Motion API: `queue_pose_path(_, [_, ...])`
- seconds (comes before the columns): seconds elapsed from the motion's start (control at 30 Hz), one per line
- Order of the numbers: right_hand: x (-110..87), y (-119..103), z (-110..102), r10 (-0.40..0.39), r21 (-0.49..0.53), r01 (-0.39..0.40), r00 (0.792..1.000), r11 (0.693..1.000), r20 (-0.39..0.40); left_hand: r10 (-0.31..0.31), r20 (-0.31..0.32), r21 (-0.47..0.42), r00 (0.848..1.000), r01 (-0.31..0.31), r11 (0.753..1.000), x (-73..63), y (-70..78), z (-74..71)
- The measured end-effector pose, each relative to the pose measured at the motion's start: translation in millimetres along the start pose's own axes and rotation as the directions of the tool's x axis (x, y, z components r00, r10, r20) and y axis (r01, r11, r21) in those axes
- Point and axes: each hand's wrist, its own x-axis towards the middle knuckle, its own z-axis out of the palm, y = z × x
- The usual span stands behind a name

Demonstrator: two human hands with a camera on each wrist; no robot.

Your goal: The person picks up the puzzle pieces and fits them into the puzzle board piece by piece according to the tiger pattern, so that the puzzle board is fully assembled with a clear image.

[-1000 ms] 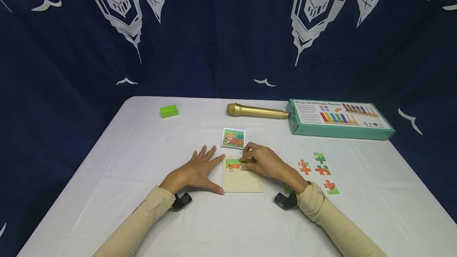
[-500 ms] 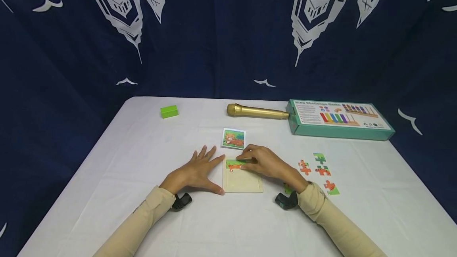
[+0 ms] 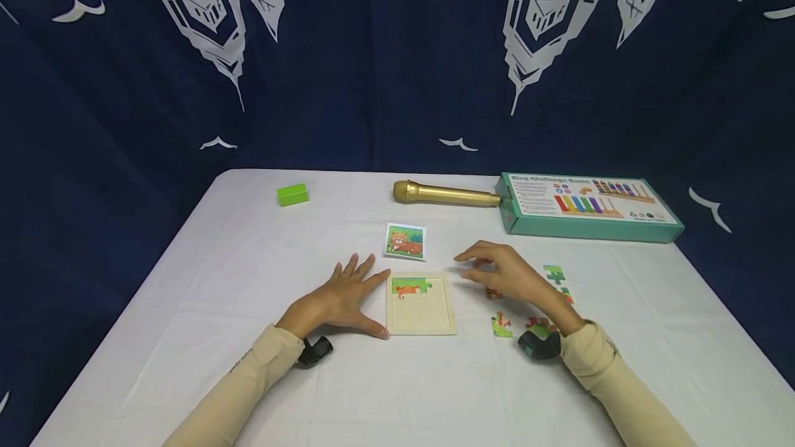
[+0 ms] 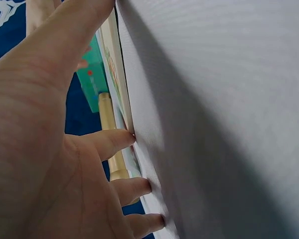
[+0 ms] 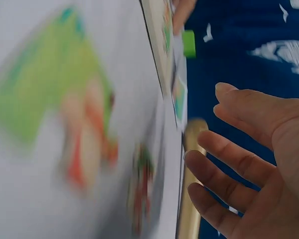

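Note:
A square wooden puzzle tray (image 3: 422,312) lies at mid-table, with joined green-and-orange puzzle pieces (image 3: 408,286) along its upper left. My left hand (image 3: 340,297) is spread flat beside it, thumb and index fingertip at the tray's left edge; the left wrist view shows the index fingertip right against that edge. To the right of the tray hovers my right hand (image 3: 506,273), its fingers loosely bent. The right wrist view shows nothing between thumb and fingers (image 5: 229,191). Loose jigsaw pieces lie below and beyond it, including a green-and-orange one (image 3: 502,325) and a green one (image 3: 555,274); the hand partly hides others.
Behind the tray lies a tiger picture card (image 3: 405,241). Farther back are a gold microphone (image 3: 447,194), a green game box (image 3: 590,226) at the right and a light-green block (image 3: 292,194) at the left. A dark blue patterned cloth (image 3: 373,74) hangs behind the white table.
My right hand has left the tray and moved right, over the loose pieces, uncovering the right end of the joined puzzle pieces. The left hand stays in place.

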Motion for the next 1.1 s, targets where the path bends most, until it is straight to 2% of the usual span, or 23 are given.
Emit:
queue_pose_path(0.3, [-39.6,39,-42,0.152,-0.100,-0.161,0.984,0.982,-0.095,-0.004,0.000,-0.009,1.000,0.004,1.000,-1.0,0.3,-0.2])
queue_pose_path(0.5, [-69.8,63,-69,0.288,-0.073,-0.295,0.953,0.953,-0.094,0.001,-0.002,-0.011,1.000,-0.001,1.000,-0.7,0.2,-0.2])
queue_pose_path(0.57, [-78.8,71,-75,0.309,-0.059,-0.316,0.946,0.947,-0.101,0.000,-0.002,-0.008,1.000,0.000,1.000,-0.4,0.1,0.0])
queue_pose_path(0.77, [-93.8,89,-81,0.320,-0.023,-0.322,0.944,0.946,-0.077,0.003,-0.003,-0.008,1.000,-0.003,1.000,0.8,-0.2,0.7])
queue_pose_path(0.93, [-95.1,94,-80,0.382,-0.027,-0.383,0.923,0.923,-0.036,0.006,0.000,-0.002,1.000,-0.006,1.000,1.7,-0.9,1.1])
queue_pose_path(1.1, [-92.7,95,-77,0.403,-0.035,-0.404,0.915,0.914,-0.027,0.004,-0.002,-0.007,1.000,-0.004,1.000,0.7,-1.2,0.6])
